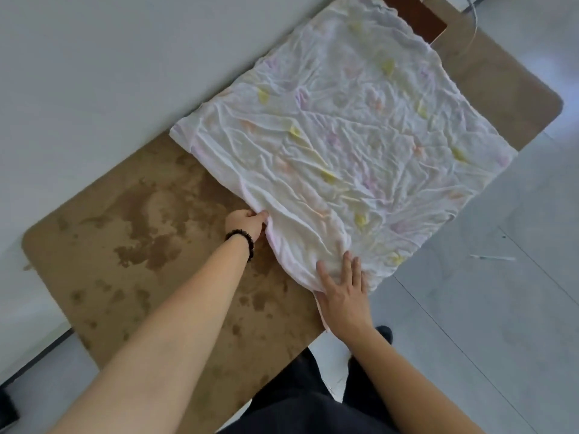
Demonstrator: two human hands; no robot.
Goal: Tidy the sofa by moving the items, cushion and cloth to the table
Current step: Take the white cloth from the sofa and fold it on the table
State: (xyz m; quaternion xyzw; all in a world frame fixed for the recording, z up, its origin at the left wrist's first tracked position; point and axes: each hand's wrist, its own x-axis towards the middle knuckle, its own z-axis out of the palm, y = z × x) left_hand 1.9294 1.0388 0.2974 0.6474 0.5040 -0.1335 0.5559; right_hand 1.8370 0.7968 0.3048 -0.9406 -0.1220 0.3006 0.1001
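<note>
A wrinkled white cloth (344, 130) with pale yellow, pink and orange marks lies spread over the right half of the brown table (131, 245). Its near corner hangs a little past the table's front edge. My left hand (247, 223), with a dark bead bracelet on the wrist, pinches a fold of the cloth's near left edge. My right hand (343, 289) lies flat, fingers spread, on the cloth's near corner. No sofa, cushion or other items are in view.
The table's left half is bare, blotchy brown wood, set against a white wall (109, 57). A dark reddish-brown panel (416, 14) shows past the cloth's far edge. Grey floor tiles (501, 292) lie to the right, with a thin pen-like object (493, 257) on them. My dark trousers fill the bottom.
</note>
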